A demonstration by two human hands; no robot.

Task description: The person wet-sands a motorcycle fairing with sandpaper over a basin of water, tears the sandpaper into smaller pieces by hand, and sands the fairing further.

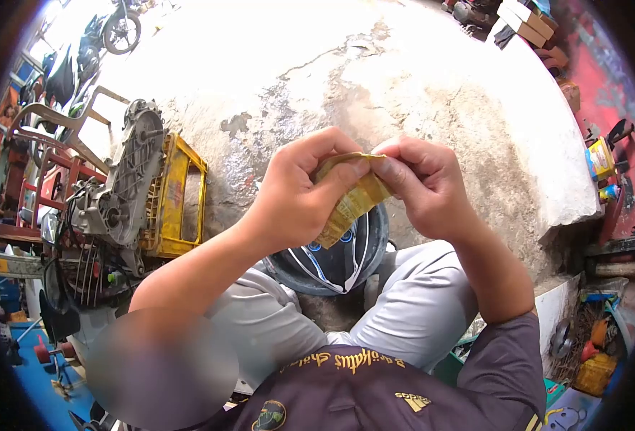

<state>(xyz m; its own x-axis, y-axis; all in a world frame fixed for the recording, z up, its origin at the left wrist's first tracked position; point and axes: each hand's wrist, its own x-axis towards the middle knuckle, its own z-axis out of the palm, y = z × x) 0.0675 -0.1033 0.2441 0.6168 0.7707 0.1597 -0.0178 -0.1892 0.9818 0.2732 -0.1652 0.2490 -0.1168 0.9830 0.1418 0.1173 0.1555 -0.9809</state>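
- And here we are, the left hand (299, 190) closed on the yellow packet (360, 201), thumb pressed near its top edge
- In comes the right hand (432, 190), fingers curled, gripping the same edge between thumb and forefinger, the two thumbs nearly meeting
- The packet sits up between the hands, its lower end hanging tilted over a dark round tub (383, 241) between the legs
- Good technique here, I'd say: thumbs close together, short controlled finger movements, the lower part held loosely so nothing gets squeezed
- A hard tug could make that thin edge slip or give suddenly, so steady wrists look wise
- Texture watch: the packet looks thin, flexible and creased, with printed patches; whether it is plastic or foil, I cannot tell
- Off to the left, a ribbed grey metal casing (134, 172) beside a yellow slatted crate (166, 233), and rough, stained concrete floor (468, 122) beyond
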